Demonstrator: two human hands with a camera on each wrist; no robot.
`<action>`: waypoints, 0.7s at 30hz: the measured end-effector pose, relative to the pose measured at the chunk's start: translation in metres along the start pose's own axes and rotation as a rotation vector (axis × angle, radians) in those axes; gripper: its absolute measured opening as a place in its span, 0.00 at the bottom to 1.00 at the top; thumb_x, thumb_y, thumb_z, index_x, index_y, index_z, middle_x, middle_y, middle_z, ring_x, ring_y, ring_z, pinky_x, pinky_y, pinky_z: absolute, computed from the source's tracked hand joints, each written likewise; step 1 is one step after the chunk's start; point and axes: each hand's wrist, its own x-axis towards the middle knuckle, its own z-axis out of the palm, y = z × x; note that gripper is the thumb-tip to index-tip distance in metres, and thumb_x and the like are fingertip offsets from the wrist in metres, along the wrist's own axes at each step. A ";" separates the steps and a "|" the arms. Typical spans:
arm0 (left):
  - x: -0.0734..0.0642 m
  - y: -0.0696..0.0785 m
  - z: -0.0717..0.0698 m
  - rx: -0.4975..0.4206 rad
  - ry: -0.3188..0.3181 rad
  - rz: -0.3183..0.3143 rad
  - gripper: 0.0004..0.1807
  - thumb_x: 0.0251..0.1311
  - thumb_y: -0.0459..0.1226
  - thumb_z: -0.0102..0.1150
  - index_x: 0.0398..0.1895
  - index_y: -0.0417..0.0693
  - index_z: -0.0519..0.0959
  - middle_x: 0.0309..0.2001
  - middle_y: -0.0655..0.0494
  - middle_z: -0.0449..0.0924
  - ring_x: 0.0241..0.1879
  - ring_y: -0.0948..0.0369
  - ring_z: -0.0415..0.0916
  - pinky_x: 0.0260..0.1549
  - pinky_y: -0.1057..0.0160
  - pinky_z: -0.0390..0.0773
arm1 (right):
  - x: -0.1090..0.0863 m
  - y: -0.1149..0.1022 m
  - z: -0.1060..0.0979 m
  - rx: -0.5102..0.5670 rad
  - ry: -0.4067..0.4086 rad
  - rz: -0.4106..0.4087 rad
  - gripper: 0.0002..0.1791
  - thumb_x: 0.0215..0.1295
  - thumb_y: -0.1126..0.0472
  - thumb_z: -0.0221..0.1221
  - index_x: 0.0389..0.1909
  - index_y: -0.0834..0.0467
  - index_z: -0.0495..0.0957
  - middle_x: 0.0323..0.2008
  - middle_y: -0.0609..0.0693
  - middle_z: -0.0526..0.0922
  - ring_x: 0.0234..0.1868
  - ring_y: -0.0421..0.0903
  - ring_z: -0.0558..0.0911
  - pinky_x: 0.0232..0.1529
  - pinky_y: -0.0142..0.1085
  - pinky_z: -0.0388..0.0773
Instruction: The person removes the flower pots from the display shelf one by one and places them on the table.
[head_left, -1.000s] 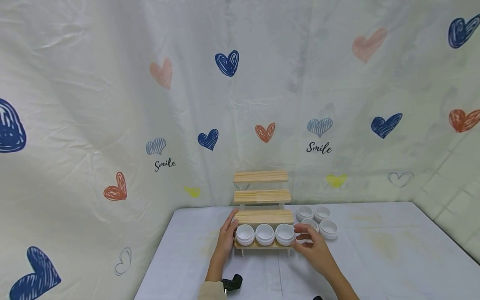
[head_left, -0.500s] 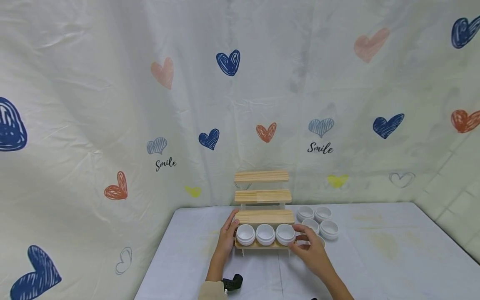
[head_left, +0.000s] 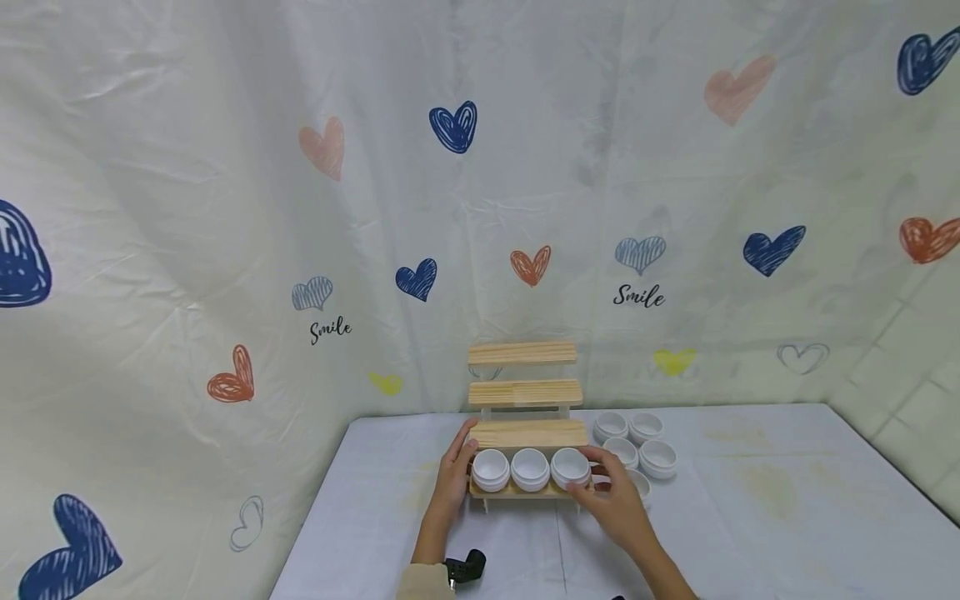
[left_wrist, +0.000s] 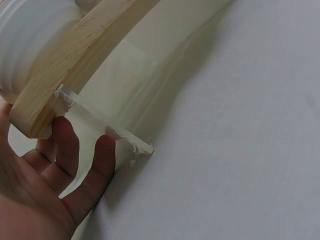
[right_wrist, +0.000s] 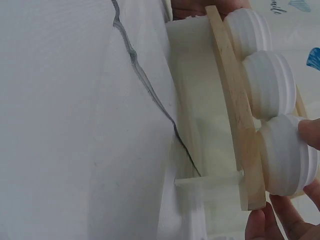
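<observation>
A tiered wooden stand (head_left: 528,433) with pale see-through supports is on the white table. Three small round white cups line its lowest shelf: a left cup (head_left: 491,471), a middle cup (head_left: 530,471) and a right cup (head_left: 568,465). My left hand (head_left: 450,477) grips the stand's left end; in the left wrist view its fingers (left_wrist: 102,157) curl by the shelf end and support. At the other end, my right hand (head_left: 622,507) holds the right cup between thumb in front and fingers behind. That cup (right_wrist: 286,155) sits at the shelf's end in the right wrist view.
Several more white cups (head_left: 658,458) stand on the table right of the stand, one partly behind my right hand. The stand's upper shelves (head_left: 525,392) rise towards the heart-printed curtain (head_left: 525,192). A black device (head_left: 467,567) is at my left wrist.
My right hand has shifted slightly left, its thumb moving further across the front of the right cup. More of the cup behind that hand shows. The left hand stays on the stand.
</observation>
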 end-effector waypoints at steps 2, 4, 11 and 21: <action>-0.001 0.000 0.000 0.001 0.004 -0.003 0.29 0.78 0.52 0.46 0.79 0.60 0.63 0.40 0.63 0.79 0.42 0.66 0.73 0.43 0.65 0.73 | 0.001 0.000 0.002 -0.009 0.004 0.006 0.34 0.56 0.61 0.75 0.64 0.58 0.74 0.58 0.54 0.80 0.54 0.50 0.79 0.51 0.41 0.77; -0.001 0.001 0.000 0.001 0.005 -0.005 0.29 0.78 0.52 0.46 0.79 0.60 0.63 0.42 0.61 0.79 0.41 0.65 0.73 0.41 0.65 0.73 | 0.002 -0.001 0.004 -0.013 0.006 0.009 0.35 0.55 0.61 0.75 0.64 0.58 0.74 0.56 0.54 0.81 0.54 0.50 0.78 0.52 0.42 0.76; 0.000 0.000 0.000 -0.003 0.004 -0.010 0.29 0.77 0.53 0.47 0.78 0.62 0.64 0.38 0.61 0.77 0.34 0.66 0.70 0.33 0.68 0.70 | 0.003 -0.001 0.005 -0.034 0.002 0.003 0.35 0.56 0.57 0.76 0.64 0.57 0.74 0.56 0.52 0.82 0.55 0.49 0.79 0.54 0.46 0.75; 0.001 -0.003 0.000 -0.009 0.004 -0.004 0.28 0.77 0.52 0.49 0.77 0.64 0.65 0.33 0.64 0.75 0.34 0.67 0.69 0.35 0.68 0.70 | 0.000 -0.001 0.000 -0.041 -0.017 0.013 0.34 0.57 0.55 0.76 0.64 0.54 0.74 0.56 0.50 0.82 0.56 0.46 0.78 0.55 0.43 0.75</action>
